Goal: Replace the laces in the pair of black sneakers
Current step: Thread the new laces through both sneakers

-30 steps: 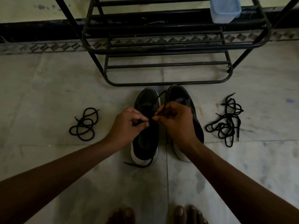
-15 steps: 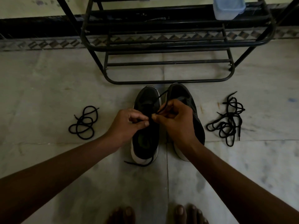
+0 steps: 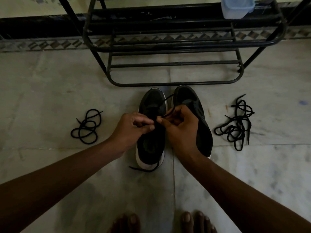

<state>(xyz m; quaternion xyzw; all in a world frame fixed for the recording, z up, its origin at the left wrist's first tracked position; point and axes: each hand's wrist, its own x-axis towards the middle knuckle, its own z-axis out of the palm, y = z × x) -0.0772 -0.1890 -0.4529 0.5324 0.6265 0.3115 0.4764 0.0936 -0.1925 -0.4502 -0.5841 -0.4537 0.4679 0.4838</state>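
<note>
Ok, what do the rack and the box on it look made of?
Rack: likely metal tubing with glossy black paint; its thin bent bars catch highlights. Box: probably translucent bluish plastic; it has pale, slightly see-through walls and a moulded rim.

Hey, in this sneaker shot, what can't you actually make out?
Head view:
1. Left sneaker eyelets: covered by the left hand and right hand.
2. Whether the left hand pinches the lace or the sneaker: fingers hide it, dim light.
3. Plastic container on the rack: cut off by the top edge.
</note>
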